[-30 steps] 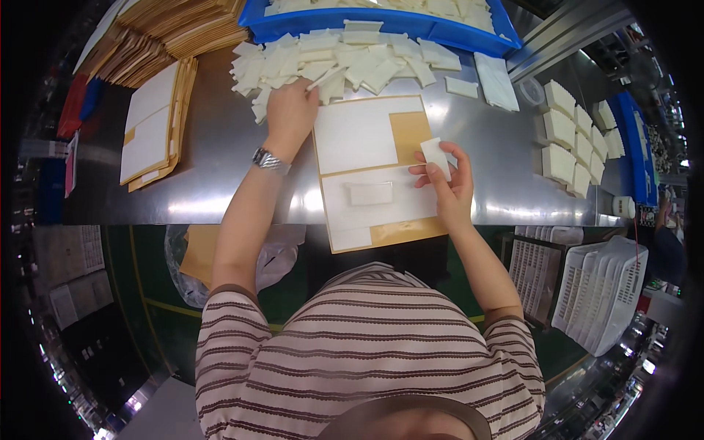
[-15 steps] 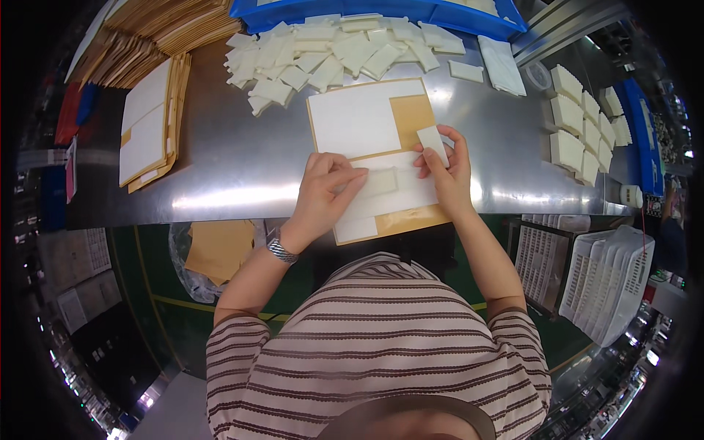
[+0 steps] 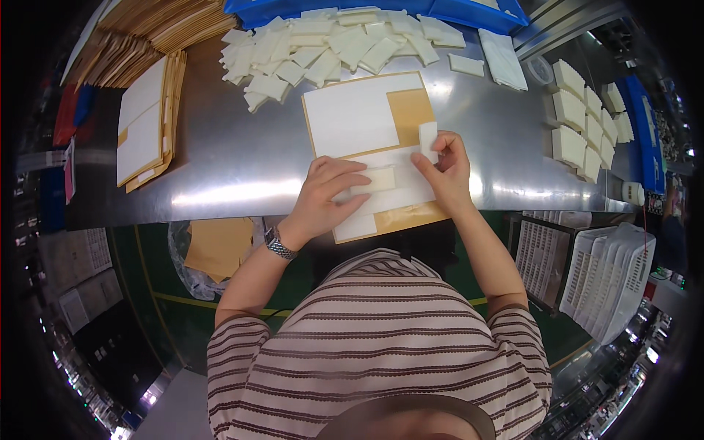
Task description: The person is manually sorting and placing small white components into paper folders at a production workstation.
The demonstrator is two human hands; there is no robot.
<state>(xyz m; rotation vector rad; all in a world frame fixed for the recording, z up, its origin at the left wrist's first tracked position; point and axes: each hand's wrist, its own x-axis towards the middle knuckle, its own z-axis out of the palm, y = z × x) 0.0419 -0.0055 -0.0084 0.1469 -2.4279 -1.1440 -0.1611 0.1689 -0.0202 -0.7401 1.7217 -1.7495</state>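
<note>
A white and tan sheet (image 3: pixel 348 117) rests on the metal table in front of me, with a second white and tan part below it at the table's near edge. On the lower part's white area lies a flat cream rectangular piece (image 3: pixel 383 179). My left hand (image 3: pixel 330 192) lies at that piece's left end, its fingers stretched out and the thumb apart from them. Between the thumb and fingers of my right hand (image 3: pixel 447 169) is a narrow white rectangular piece (image 3: pixel 428 136), held nearly upright over the sheet's right side.
A heap of white rectangular packets (image 3: pixel 323 48) spreads before a blue bin (image 3: pixel 293 11). Tan and white sheets (image 3: pixel 143 121) stack at left. Rows of cream pieces (image 3: pixel 568 110) stand at right, past a folded white bag (image 3: pixel 502 59). White crates (image 3: pixel 605 282) sit below the table.
My left fingers have spread from a pinch beside the cream piece, uncovering more of it. The white piece in my right hand has turned from slanted to nearly upright.
</note>
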